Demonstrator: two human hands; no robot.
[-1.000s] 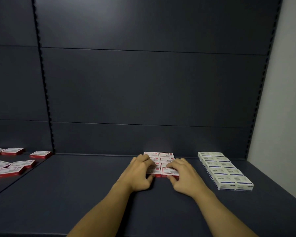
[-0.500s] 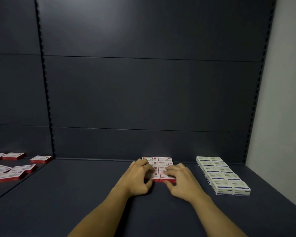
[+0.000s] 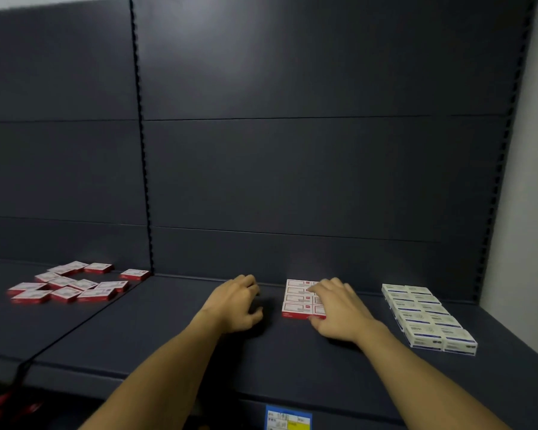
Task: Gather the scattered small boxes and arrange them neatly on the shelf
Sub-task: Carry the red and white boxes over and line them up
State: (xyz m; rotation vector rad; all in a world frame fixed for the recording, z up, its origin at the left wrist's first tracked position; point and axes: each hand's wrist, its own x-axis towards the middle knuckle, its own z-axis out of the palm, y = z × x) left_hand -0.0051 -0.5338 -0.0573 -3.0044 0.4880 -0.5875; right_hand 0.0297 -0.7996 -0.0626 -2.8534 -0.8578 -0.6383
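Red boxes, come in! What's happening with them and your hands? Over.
Left hand off, holding nothing. Right hand resting on the tidy block of red-and-white cardboard boxes. Scattered red-and-white boxes wait far left. Nothing blocking.

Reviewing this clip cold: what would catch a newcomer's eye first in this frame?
Probably the two bare arms reaching over the dark shelf, the right hand resting on a tidy red-and-white block of boxes while the left hand hangs empty beside it. Next, the loose scatter of red boxes far left against the neat white-box grid on the right.
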